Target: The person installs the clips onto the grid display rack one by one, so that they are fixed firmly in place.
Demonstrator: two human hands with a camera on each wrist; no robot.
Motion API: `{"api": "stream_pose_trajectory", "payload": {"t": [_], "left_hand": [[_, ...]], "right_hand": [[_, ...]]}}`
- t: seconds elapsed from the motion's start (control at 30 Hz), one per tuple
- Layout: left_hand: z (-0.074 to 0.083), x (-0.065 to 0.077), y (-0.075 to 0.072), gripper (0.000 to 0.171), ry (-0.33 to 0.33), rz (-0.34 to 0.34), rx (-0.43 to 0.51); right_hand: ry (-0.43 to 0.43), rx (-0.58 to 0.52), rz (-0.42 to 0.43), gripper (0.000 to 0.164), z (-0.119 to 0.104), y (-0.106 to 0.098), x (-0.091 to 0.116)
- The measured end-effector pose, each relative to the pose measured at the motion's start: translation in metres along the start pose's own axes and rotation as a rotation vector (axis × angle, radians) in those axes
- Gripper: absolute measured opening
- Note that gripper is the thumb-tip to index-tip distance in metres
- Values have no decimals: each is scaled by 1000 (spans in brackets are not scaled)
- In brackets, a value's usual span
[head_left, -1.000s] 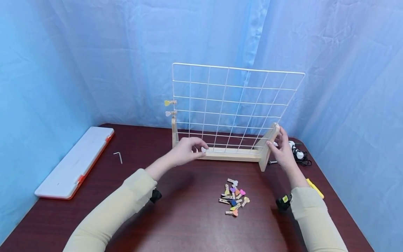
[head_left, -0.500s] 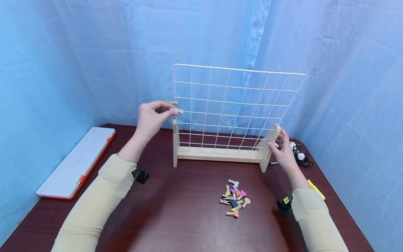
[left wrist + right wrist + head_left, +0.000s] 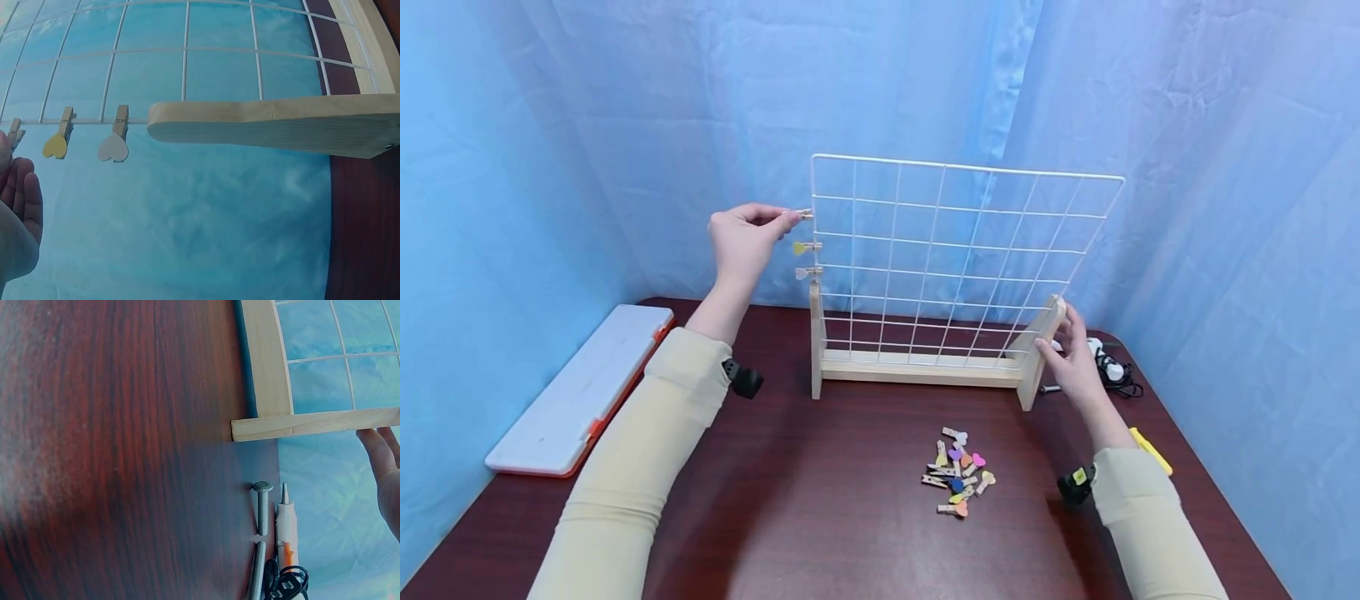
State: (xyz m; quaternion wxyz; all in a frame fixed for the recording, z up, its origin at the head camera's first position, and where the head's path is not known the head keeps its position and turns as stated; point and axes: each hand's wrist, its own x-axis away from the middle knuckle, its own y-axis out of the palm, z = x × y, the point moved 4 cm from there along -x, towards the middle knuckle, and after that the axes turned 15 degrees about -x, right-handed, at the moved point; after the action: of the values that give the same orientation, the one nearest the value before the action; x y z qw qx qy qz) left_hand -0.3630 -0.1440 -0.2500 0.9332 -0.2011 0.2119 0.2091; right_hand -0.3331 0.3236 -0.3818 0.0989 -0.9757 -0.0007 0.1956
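My left hand (image 3: 741, 237) pinches a small wooden clothespin (image 3: 807, 214) at the left edge wire of a white wire grid (image 3: 945, 166). In the left wrist view the jaws of this clothespin (image 3: 15, 130) meet the wire; fingers hide its other end. Just below it, a yellow-heart clothespin (image 3: 802, 247) and a white-heart clothespin (image 3: 805, 273) are clipped to the same wire. The grid stands in a pale wooden base. Thumb in front and fingers behind, my right hand (image 3: 1077, 362) holds the right wooden upright (image 3: 1033, 367) of that base.
Several heart clothespins (image 3: 957, 483) lie loose on the dark table (image 3: 850, 533). A white case with red edges (image 3: 580, 387) and a hex key (image 3: 683, 373) are at left. Bolts (image 3: 263, 509) and a white corded tool (image 3: 287, 525) lie right; a yellow tool (image 3: 1152, 451) lies nearer.
My left hand has carried the clothespin from the grid's lower middle leftward and up to the left edge, above the two clipped ones. The right hand has stayed on the upright.
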Motion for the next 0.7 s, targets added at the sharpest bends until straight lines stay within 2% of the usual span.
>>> {"api": "stream_pose_trajectory", "payload": {"t": [0.2,0.43,0.6,0.7], "left_hand": [[-3,-5,10,30,42,-11,14],[1,-3,11,30,59,-11,-19],[17,10,3,32,94,-16,-54],[27,21,-3,35,129,27,-48]], "right_hand": [[7,-12,-6,71,1,0,0],[19,-15,-3,70,0,-1,-1],[18,-16,-4,70,0,0,-1],[17,-15,-4,71,0,1,-1]]}}
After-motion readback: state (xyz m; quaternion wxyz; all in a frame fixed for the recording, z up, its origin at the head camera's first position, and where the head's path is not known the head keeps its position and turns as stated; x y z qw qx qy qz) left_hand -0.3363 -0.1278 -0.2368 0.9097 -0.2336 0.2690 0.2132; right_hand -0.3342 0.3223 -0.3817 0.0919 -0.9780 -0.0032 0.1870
